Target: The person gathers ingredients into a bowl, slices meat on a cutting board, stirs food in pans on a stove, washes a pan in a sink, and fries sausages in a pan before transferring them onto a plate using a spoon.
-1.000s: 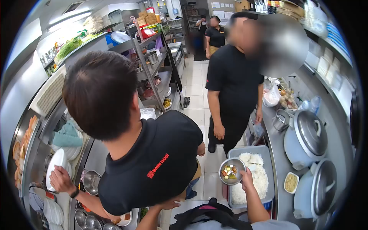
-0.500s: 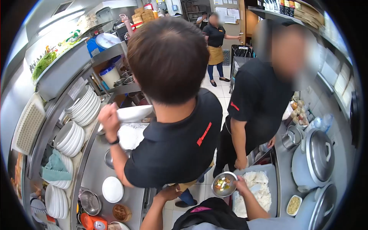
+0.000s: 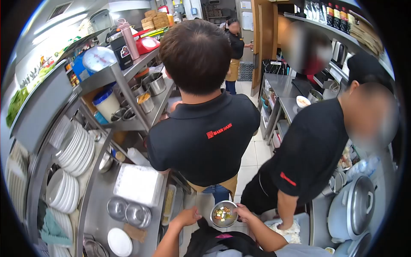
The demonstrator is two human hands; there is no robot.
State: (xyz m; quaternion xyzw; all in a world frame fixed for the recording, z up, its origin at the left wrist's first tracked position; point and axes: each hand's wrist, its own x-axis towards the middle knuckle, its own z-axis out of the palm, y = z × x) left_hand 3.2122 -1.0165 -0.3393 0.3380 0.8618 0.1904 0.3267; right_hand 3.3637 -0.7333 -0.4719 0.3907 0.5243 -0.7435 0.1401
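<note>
My right hand (image 3: 244, 212) grips the rim of a round metal bowl (image 3: 217, 219). Small diced pieces in white, yellow, green and reddish colours lie inside the bowl with a little liquid. To the left of the bowl, my left hand (image 3: 186, 216) is closed, fingers pressed together, beside my dark apron (image 3: 201, 240). Whatever those fingers hold, if anything, is too small to make out. Behind the bowl stands a co-worker in a black shirt (image 3: 209, 137), back turned to me.
On the right another co-worker (image 3: 312, 141) leans over a tub of white rice (image 3: 305, 222), one hand in it. Large lidded cookers (image 3: 349, 210) stand beyond. A steel counter (image 3: 96, 201) at left carries metal bowls (image 3: 139, 214) and a white plate (image 3: 120, 241); stacked plates (image 3: 77, 150) fill the shelf.
My right hand has brought the bowl left, away from the rice tub. The co-worker ahead has stepped forward, and the one at right has bent down, a hand now in the rice.
</note>
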